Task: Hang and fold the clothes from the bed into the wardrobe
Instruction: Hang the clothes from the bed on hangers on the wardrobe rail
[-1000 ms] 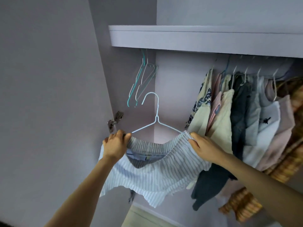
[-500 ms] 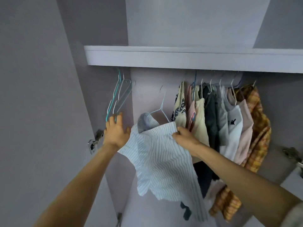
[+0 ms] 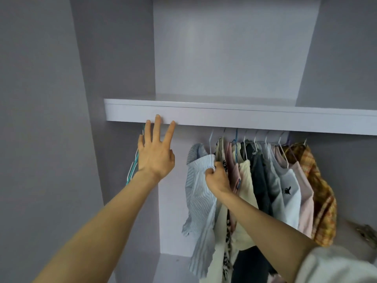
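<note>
A pale blue striped garment (image 3: 199, 199) hangs on a white wire hanger (image 3: 210, 139), leftmost in the row of clothes under the wardrobe shelf. My right hand (image 3: 217, 177) pinches its upper edge beside the neighbouring clothes. My left hand (image 3: 156, 153) is raised with fingers spread, holding nothing, its fingertips in front of the shelf's front edge (image 3: 244, 116). Empty teal and white hangers (image 3: 133, 165) hang just left of that hand, partly hidden by it.
Several garments (image 3: 275, 184) hang packed together to the right, ending in an orange plaid one (image 3: 320, 197). A stretch of bare back wall lies between the empty hangers and the striped garment. The wardrobe's left side panel (image 3: 91, 139) stands close. A door hinge (image 3: 366, 234) shows at far right.
The striped garment went up from between both hands onto the rail. My left hand let go of it and rose, open, to the shelf edge. My view tilted upward.
</note>
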A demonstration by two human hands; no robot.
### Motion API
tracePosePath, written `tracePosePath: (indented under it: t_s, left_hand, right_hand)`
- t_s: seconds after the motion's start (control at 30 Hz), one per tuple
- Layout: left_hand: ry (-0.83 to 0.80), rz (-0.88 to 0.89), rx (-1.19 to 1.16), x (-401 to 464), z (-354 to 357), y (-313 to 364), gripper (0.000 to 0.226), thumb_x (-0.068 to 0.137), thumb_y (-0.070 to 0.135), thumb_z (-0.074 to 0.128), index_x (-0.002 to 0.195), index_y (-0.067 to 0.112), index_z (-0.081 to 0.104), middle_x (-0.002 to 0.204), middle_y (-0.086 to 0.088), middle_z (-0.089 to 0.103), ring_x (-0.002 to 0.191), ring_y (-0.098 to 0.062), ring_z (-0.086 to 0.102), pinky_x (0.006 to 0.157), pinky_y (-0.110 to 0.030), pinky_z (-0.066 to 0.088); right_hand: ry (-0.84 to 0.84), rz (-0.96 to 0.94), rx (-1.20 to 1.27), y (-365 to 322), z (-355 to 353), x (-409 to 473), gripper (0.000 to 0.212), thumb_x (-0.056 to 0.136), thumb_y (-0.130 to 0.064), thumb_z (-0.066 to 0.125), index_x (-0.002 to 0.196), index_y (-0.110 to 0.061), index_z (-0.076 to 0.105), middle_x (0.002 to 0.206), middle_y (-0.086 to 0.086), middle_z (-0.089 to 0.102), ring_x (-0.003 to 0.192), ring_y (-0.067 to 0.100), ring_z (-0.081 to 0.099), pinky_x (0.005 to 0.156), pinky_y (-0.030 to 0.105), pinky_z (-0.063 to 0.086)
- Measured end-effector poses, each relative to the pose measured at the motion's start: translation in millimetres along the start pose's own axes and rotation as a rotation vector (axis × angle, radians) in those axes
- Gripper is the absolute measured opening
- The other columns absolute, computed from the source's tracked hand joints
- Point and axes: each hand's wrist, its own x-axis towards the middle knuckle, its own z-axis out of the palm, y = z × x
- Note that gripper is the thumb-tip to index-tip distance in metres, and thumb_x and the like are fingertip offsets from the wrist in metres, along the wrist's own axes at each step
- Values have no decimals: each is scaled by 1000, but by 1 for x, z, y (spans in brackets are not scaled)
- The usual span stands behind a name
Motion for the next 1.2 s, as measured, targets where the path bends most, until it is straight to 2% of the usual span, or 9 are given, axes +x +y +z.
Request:
tracePosePath:
  t_s: [0.13, 0.27, 0.47, 0.6, 0.83, 0.9, 1.0, 1.13, 1.2]
  left_hand:
    - [12, 39, 75, 22, 15, 3, 87, 92, 27, 50, 147, 35, -17, 155, -9, -26, 142, -34, -23, 115, -54, 1]
    - [134, 38, 85, 33, 37, 8, 95, 91, 30, 51, 136, 35, -32, 154, -14, -26, 140, -37, -25, 115, -54, -1]
    - [221, 53, 50, 37, 47, 6, 91, 87, 21, 54, 148, 33, -12, 157, -12, -18, 143, -36, -18, 114, -57, 5]
    - [122, 55, 17, 26, 36, 5, 84, 90, 19, 49, 149, 33, -10, 156, -9, -21, 143, -34, -20, 115, -54, 5]
    - [-150, -43, -17, -25, 19, 5, 72, 94, 23, 45, 150, 29, -1, 157, -8, -15, 144, -31, -14, 116, -51, 6]
    - [-193, -64, -25, -45, 15, 7, 71, 95, 23, 44, 150, 28, 0, 158, -8, -12, 145, -31, -12, 117, -52, 7]
    - [-269, -126, -47, -82, 6, 5, 68, 96, 24, 44, 151, 26, 4, 158, -8, -7, 145, -30, -8, 117, -52, 9]
    - [-307, -256, -77, -139, -2, -3, 63, 95, 26, 45, 150, 26, 13, 157, -7, 4, 145, -27, 1, 116, -48, 13]
    - [-315, -343, -98, -172, -8, -7, 60, 95, 27, 45, 149, 24, 19, 155, -7, 12, 144, -26, 9, 116, -44, 16]
  right_hand:
    - [49, -16, -54, 1, 4, 27, 39, 98, -14, 35, 135, -3, 37, 117, 23, 57, 103, 36, 56, 82, 36, 44]
    - [81, -33, -56, 4, 10, 59, 41, 99, -13, 34, 139, -3, 33, 129, 21, 52, 116, 37, 51, 90, 37, 42]
    - [25, 57, -30, 30, 36, 84, 42, 96, -11, 38, 137, -3, 35, 128, 22, 53, 115, 37, 53, 96, 38, 44]
    - [-13, 105, -52, 41, 48, 62, 39, 94, -10, 42, 133, -6, 36, 121, 21, 57, 111, 38, 55, 92, 36, 43]
    - [-113, -18, -155, 44, 29, 12, 53, 83, 2, 45, 136, -5, 43, 119, 22, 53, 115, 37, 49, 95, 34, 43]
    - [-157, -45, -186, 42, 20, -7, 46, 87, -1, 47, 133, -5, 47, 121, 18, 53, 114, 33, 51, 94, 30, 41]
    - [-255, -96, -216, 39, 12, -42, 29, 89, -4, 46, 116, -5, 55, 106, 10, 46, 94, 21, 51, 82, 22, 37]
    - [-384, -144, -200, 36, 12, -83, 31, 91, -4, 45, 120, -7, 57, 121, 12, 56, 107, 27, 56, 92, 29, 43]
    - [-444, -193, -197, 34, 15, -106, 29, 90, -3, 44, 115, -5, 58, 117, 13, 60, 106, 29, 57, 90, 32, 44]
